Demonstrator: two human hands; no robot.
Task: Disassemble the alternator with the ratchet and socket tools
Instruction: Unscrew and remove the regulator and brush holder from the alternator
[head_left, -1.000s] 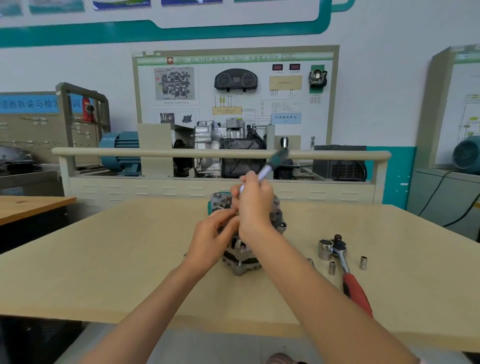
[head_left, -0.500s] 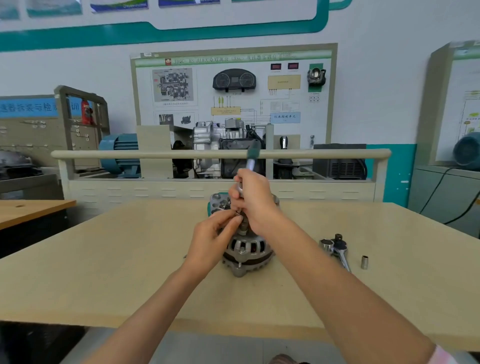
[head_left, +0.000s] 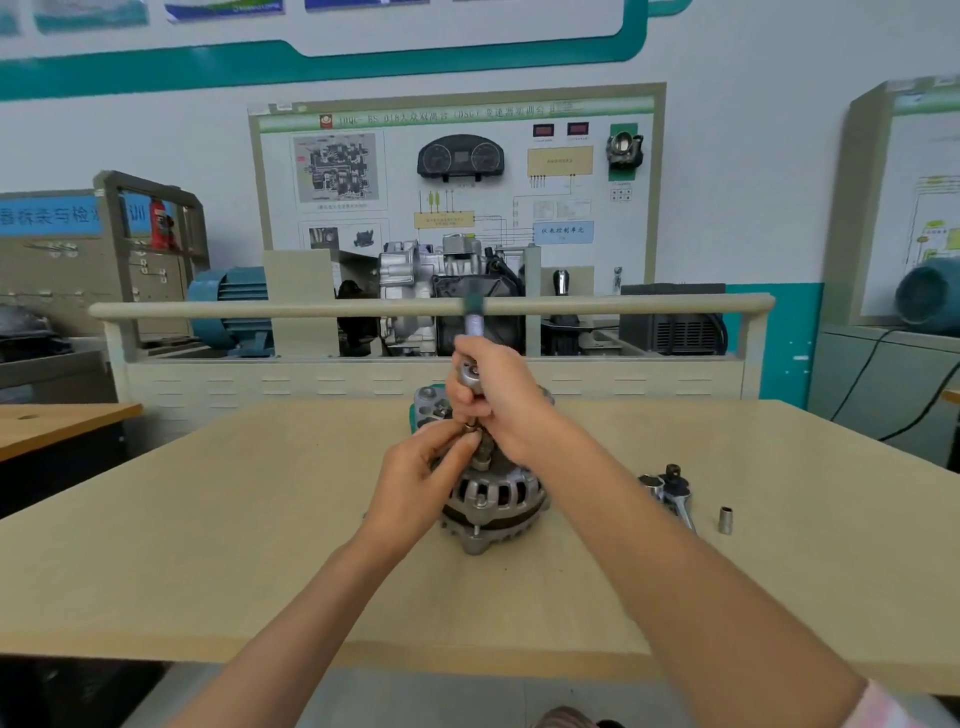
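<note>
The alternator (head_left: 493, 504) sits in the middle of the tan worktop (head_left: 208, 545). The right hand (head_left: 501, 400) is wrapped around a small ratchet (head_left: 471, 371) that stands on top of the alternator with its handle pointing away, and the left hand (head_left: 415, 478) pinches the socket (head_left: 480, 452) under the ratchet head. A second ratchet (head_left: 672, 493) and a loose socket (head_left: 725, 519) lie on the worktop to the right.

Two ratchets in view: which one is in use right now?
The ratchet with the teal-tipped handle, held upright over the alternator by the right hand. The other ratchet lies untouched on the table, right of the alternator.
</note>
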